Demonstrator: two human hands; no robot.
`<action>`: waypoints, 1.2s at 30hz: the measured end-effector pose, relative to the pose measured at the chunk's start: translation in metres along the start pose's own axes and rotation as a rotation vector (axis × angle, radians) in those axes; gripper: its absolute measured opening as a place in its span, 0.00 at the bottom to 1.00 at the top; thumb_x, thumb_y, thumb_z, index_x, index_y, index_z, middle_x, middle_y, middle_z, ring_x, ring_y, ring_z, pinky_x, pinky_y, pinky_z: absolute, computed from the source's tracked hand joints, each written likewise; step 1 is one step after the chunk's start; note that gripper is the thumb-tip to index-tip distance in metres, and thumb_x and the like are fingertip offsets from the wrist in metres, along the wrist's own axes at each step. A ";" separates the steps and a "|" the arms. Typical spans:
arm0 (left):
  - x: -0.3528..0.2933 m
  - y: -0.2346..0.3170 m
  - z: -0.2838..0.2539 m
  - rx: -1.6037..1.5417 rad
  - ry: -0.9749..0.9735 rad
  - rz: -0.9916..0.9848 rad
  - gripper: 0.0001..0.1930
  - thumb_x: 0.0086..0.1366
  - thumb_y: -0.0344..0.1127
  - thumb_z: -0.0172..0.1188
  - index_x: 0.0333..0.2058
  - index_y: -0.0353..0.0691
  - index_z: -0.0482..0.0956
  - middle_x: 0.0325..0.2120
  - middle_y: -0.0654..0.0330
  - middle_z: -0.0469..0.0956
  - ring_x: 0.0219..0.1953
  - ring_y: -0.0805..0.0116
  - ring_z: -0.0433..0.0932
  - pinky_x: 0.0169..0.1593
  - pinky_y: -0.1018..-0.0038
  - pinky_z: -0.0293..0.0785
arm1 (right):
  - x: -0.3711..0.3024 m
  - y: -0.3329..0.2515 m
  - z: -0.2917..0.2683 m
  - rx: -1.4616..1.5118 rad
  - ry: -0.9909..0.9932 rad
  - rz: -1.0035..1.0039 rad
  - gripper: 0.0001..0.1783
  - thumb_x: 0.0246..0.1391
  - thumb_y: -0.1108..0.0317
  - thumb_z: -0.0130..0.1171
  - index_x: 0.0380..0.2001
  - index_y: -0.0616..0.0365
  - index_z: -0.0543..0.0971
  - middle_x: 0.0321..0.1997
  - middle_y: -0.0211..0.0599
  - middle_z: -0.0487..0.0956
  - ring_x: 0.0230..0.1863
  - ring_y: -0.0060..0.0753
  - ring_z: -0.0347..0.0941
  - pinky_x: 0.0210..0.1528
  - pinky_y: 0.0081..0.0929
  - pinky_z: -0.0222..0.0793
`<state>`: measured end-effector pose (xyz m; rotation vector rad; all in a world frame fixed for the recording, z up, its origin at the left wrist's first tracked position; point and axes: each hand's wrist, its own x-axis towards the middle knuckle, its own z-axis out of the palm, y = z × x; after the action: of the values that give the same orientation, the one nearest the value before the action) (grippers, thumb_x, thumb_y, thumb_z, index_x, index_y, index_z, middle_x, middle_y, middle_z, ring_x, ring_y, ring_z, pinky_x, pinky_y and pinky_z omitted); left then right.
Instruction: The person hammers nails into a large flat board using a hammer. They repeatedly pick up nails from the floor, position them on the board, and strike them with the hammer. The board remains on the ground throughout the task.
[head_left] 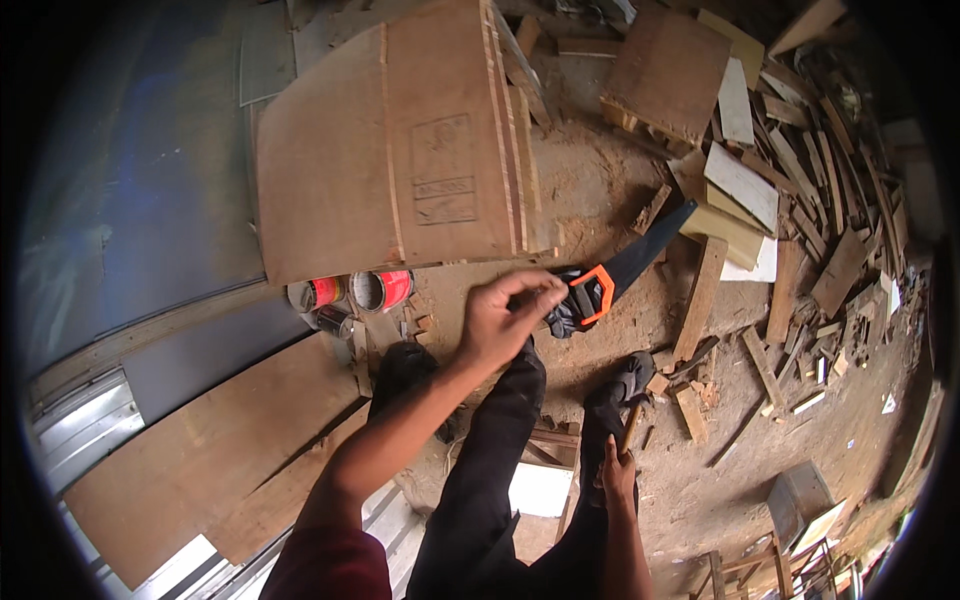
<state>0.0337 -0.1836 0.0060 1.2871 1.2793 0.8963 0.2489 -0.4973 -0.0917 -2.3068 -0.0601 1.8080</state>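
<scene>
My left hand (508,318) is raised over my knee, in front of a wooden panel structure, with thumb and fingers pinched together. Whatever may be between the fingertips is too small to make out. Just right of it, a hand saw (640,258) with an orange and black handle points its dark blade up and right. A crumpled dark bundle (562,318) lies against the saw's handle. Down by my right leg, my right hand (617,472) is wrapped round the wooden handle of a hammer (631,428), whose dark head is near my shoe.
The large brown wooden panel structure (330,150) stands ahead, with two red-labelled cans (398,287) at its near edge. Plywood sheets (200,450) lie at left. Scrap boards (790,190) are heaped at right, and offcuts (690,415) litter the dirt floor. A brown box-like piece (670,65) stands farther back.
</scene>
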 end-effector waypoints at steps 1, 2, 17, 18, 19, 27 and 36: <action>0.019 0.025 -0.020 -0.009 0.064 0.059 0.09 0.65 0.27 0.65 0.42 0.30 0.82 0.38 0.57 0.84 0.43 0.75 0.81 0.50 0.77 0.76 | -0.012 -0.005 -0.003 -0.022 0.035 0.012 0.29 0.62 0.40 0.57 0.24 0.54 0.67 0.15 0.27 0.66 0.12 0.20 0.64 0.13 0.24 0.64; 0.043 0.037 -0.042 0.042 0.155 0.064 0.10 0.66 0.28 0.65 0.43 0.29 0.82 0.38 0.56 0.84 0.43 0.74 0.81 0.51 0.77 0.76 | -0.023 -0.011 -0.005 -0.014 0.024 0.005 0.28 0.63 0.40 0.57 0.24 0.54 0.67 0.15 0.27 0.66 0.12 0.20 0.64 0.13 0.24 0.65; 0.190 0.010 -0.165 0.181 0.385 0.263 0.07 0.65 0.30 0.66 0.40 0.34 0.86 0.36 0.59 0.83 0.39 0.72 0.80 0.43 0.76 0.76 | -0.087 -0.113 0.061 0.093 0.068 -0.117 0.27 0.62 0.40 0.57 0.23 0.48 0.65 0.14 0.21 0.62 0.12 0.17 0.59 0.12 0.21 0.56; 0.190 0.009 -0.167 0.178 0.361 0.269 0.07 0.65 0.30 0.66 0.39 0.35 0.86 0.36 0.59 0.83 0.39 0.72 0.80 0.43 0.76 0.76 | -0.103 -0.133 0.071 0.174 0.034 -0.139 0.26 0.63 0.41 0.58 0.23 0.46 0.63 0.13 0.20 0.60 0.11 0.15 0.56 0.11 0.20 0.52; 0.190 0.008 -0.170 0.178 0.336 0.277 0.07 0.65 0.29 0.66 0.39 0.35 0.86 0.35 0.60 0.83 0.39 0.72 0.80 0.43 0.76 0.76 | -0.120 -0.153 0.082 0.217 0.038 -0.134 0.25 0.63 0.42 0.58 0.25 0.48 0.65 0.14 0.19 0.61 0.11 0.15 0.56 0.12 0.20 0.52; 0.191 0.009 -0.181 0.474 0.351 0.358 0.05 0.63 0.30 0.68 0.37 0.39 0.87 0.33 0.62 0.86 0.39 0.68 0.81 0.43 0.73 0.77 | -0.194 -0.258 0.131 0.266 0.059 -0.276 0.22 0.66 0.47 0.57 0.29 0.53 0.68 0.17 0.19 0.64 0.14 0.13 0.58 0.14 0.17 0.52; 0.191 0.012 -0.185 0.536 0.356 0.468 0.04 0.59 0.28 0.69 0.35 0.40 0.86 0.32 0.63 0.85 0.37 0.67 0.80 0.40 0.72 0.76 | -0.215 -0.331 0.172 0.372 0.070 -0.639 0.19 0.70 0.52 0.50 0.33 0.56 0.68 0.21 0.19 0.66 0.18 0.10 0.57 0.18 0.15 0.53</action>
<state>-0.1164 0.0357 0.0151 1.9684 1.5943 1.1948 0.0617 -0.1844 0.1376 -1.8068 -0.3694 1.2857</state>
